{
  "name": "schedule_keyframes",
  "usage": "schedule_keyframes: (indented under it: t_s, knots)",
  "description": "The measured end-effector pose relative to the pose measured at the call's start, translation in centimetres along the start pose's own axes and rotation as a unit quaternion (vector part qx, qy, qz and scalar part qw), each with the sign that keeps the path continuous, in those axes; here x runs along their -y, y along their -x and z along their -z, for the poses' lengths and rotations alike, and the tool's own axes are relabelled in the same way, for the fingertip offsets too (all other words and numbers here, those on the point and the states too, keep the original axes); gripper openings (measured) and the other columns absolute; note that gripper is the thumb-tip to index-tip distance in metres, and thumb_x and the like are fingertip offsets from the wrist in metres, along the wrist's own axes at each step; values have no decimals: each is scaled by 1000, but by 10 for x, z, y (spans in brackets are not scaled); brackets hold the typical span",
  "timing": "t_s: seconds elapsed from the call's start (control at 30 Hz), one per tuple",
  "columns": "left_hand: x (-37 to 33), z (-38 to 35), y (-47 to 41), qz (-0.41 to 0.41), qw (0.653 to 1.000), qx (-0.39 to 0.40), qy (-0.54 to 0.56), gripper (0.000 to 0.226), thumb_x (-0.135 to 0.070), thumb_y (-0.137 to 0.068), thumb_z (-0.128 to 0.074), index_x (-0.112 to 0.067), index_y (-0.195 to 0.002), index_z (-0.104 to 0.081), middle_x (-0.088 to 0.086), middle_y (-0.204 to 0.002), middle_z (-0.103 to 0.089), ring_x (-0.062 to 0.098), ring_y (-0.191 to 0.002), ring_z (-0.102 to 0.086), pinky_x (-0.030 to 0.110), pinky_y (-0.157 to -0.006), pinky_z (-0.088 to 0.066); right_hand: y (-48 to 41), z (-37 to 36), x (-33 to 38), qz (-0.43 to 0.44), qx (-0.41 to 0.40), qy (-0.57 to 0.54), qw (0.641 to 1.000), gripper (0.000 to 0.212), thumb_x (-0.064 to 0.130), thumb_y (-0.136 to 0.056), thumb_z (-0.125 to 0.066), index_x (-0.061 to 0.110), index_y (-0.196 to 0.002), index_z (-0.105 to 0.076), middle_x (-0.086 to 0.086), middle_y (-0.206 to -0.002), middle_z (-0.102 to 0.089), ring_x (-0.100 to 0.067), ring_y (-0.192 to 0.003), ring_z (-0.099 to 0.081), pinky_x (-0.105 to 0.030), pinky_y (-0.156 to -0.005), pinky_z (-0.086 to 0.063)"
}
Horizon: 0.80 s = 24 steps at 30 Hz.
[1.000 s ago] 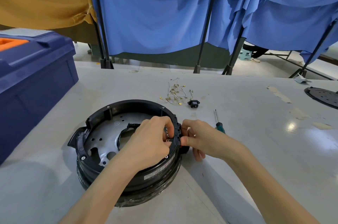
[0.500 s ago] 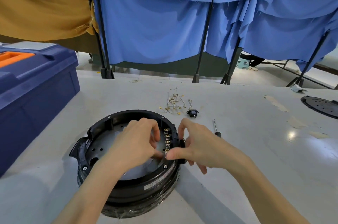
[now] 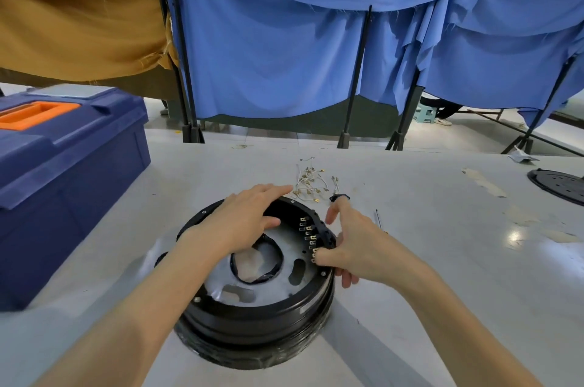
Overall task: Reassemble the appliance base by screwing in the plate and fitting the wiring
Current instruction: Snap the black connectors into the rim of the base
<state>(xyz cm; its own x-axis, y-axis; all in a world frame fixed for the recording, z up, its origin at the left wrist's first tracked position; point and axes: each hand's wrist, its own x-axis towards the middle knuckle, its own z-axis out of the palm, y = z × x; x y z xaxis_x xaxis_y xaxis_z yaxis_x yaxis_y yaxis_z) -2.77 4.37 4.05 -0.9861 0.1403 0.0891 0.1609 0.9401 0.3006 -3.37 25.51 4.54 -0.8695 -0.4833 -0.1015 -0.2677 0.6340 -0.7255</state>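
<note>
The round black appliance base [image 3: 262,320] sits on the grey table in front of me, with a silver metal plate [image 3: 252,288] inside it. A black strip carrying brass terminals [image 3: 309,236] lines its inner right wall. My left hand [image 3: 243,219] stretches flat over the base's far rim, fingers straight and pointing toward the loose wires [image 3: 311,183]. My right hand [image 3: 354,244] grips the base's right rim, thumb inside by the terminals and fingers outside, its index finger raised. A small black socket [image 3: 340,197] lies just beyond that finger.
A dark blue toolbox [image 3: 63,178] with an orange handle stands at the left. A thin screwdriver [image 3: 379,220] lies right of the base, partly hidden by my right hand. A black round cover [image 3: 559,184] rests at the far right edge. Blue and tan curtains hang behind the table.
My left hand has left the terminal strip and reached forward over the far rim with fingers straightened. My right hand shifted from pinching at the strip to gripping the rim. The camera view tilted.
</note>
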Motion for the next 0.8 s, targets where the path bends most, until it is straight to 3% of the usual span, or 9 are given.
schedule_keyframes:
  t_s: [0.13, 0.23, 0.3, 0.4, 0.47, 0.63, 0.8]
  knots:
    - [6, -4, -10, 15, 991, -42, -124, 59, -30, -101, -47, -39, -152, -17, 2, -127, -47, 23, -114, -47, 35, -85, -42, -7, 1, -9, 8, -115, 19, 993, 40, 18, -83, -66, 23, -110, -36, -8, -71, -62, -22, -51, -62, -23, -44, -45]
    - [10, -4, -15, 49, 982, -49, -178, 58, -30, -101, -47, -36, -151, -19, 4, -131, -45, 25, -121, -42, 41, -87, -37, -11, -1, -13, 20, -170, 54, 984, 40, 21, -87, -64, 20, -120, -40, -9, -77, -67, -26, -70, -66, -32, -62, -48]
    - [14, -2, -16, 74, 983, -34, -166, 47, -27, -102, -45, -30, -147, -32, 6, -132, -48, 27, -121, -45, 43, -89, -39, -9, 1, -12, 1, -171, 73, 982, 44, 36, -90, -65, 17, -121, -42, -5, -85, -67, -23, -74, -66, -32, -66, -50]
    - [16, -2, -17, 74, 982, -33, -169, 34, -21, -103, -42, -19, -136, -49, 8, -118, -54, 28, -104, -56, 37, -79, -48, 0, 0, -2, -39, -132, 127, 982, 61, 62, -79, -66, 17, -112, -40, 0, -87, -63, -22, -72, -66, -39, -68, -56]
    - [15, -3, -16, 79, 980, -42, -177, 30, -24, -103, -43, -17, -131, -53, 7, -113, -54, 28, -100, -57, 33, -72, -44, 4, -4, 4, -38, -112, 160, 980, 57, 52, -76, -71, 14, -108, -43, -2, -86, -63, -24, -72, -66, -42, -70, -56]
    - [7, -2, -13, 109, 966, -58, -226, 29, -35, -100, -49, -18, -122, -57, 7, -115, -57, 29, -105, -58, 32, -69, -36, -2, -2, 0, -38, -157, 143, 976, 35, 16, -77, -66, 1, -109, -60, -16, -92, -70, -35, -89, -62, -39, -69, -48]
    - [1, 7, -8, 127, 953, -74, -267, 23, -34, -97, -57, -13, -106, -58, 8, -105, -60, 29, -95, -61, 32, -66, -35, -9, -1, -12, -19, -183, 140, 973, 38, 11, -87, -59, 18, -124, -62, -3, -91, -66, -20, -82, -56, -29, -70, -44]
